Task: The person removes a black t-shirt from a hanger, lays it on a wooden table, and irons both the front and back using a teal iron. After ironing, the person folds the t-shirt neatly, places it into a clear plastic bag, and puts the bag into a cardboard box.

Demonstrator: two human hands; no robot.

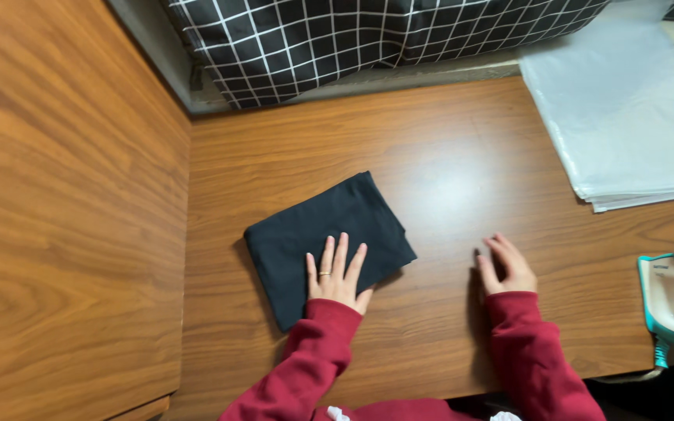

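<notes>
I see my left hand (337,274) spread flat, pressing the folded black cloth (328,238) near the desk's (462,164) left edge; right hand (507,267) open, empty, resting beside; smoothing seems underway; next probably needs even pressure.

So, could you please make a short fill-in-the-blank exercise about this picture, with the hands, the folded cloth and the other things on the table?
1. The left hand lies flat on the folded ____ cloth.
2. The right hand rests on the bare wooden ____, apart from the cloth.
3. Both sleeves are dark ____.
4. The stack of clear plastic sheets lies on the person's ____ side.

Missing words: black; table; red; right
</notes>
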